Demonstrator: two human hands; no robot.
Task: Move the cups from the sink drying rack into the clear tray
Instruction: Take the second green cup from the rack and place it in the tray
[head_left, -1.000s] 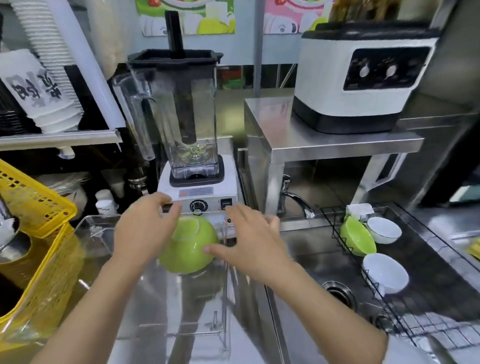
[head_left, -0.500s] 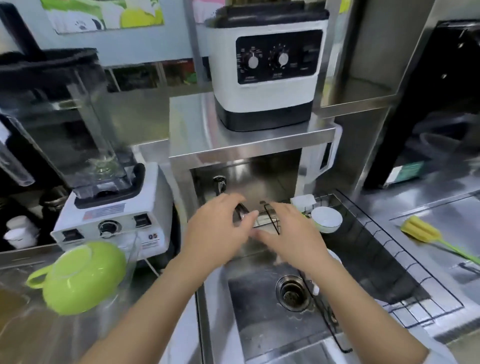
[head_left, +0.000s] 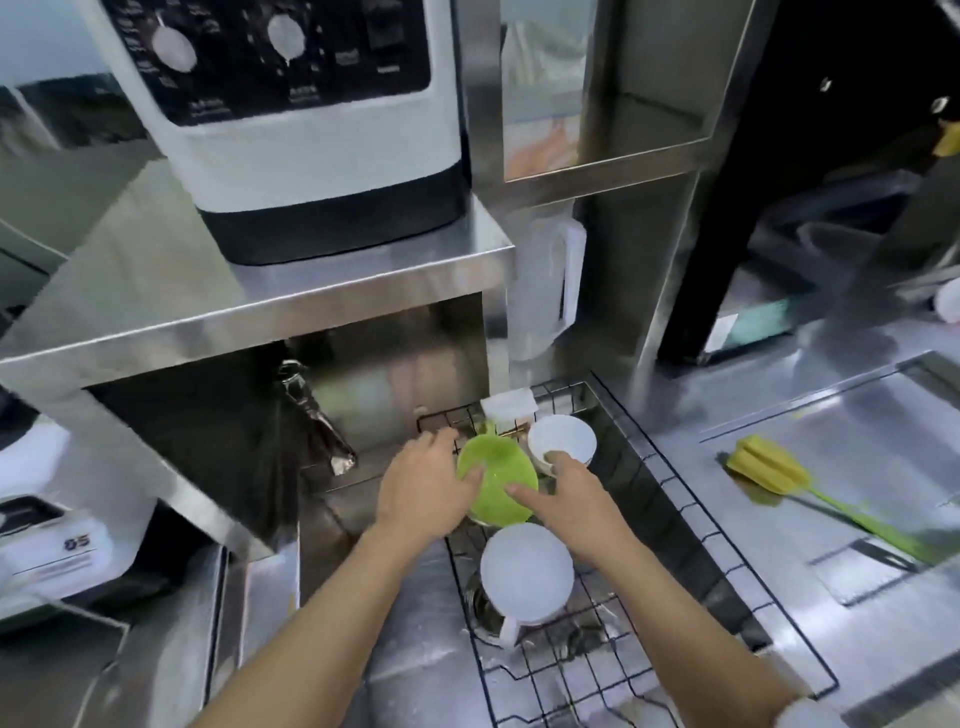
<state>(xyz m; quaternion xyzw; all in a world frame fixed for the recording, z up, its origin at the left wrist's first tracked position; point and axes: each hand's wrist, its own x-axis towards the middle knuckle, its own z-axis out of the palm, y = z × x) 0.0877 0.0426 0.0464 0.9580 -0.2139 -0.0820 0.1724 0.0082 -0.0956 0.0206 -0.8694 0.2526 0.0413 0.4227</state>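
A green cup (head_left: 496, 480) lies upside down in the black wire drying rack (head_left: 691, 525) over the sink. My left hand (head_left: 426, 483) touches its left side and my right hand (head_left: 576, 499) its right side, fingers spread on the cup. Neither hand has closed round it. A white cup (head_left: 527, 571) with a handle sits upside down just in front of the green one. Another white cup (head_left: 561, 439) rests behind it to the right. The clear tray is out of view.
A steel shelf (head_left: 291, 296) with a white and black machine (head_left: 291, 119) overhangs the sink at the left. The faucet (head_left: 317, 421) hangs below it. A yellow-green brush (head_left: 789, 483) lies on the steel counter at the right. A white blender base (head_left: 47, 540) stands at far left.
My view has swung right from the tray to the rack. Both hands left the green cup set in the tray and moved onto a second green cup in the rack.
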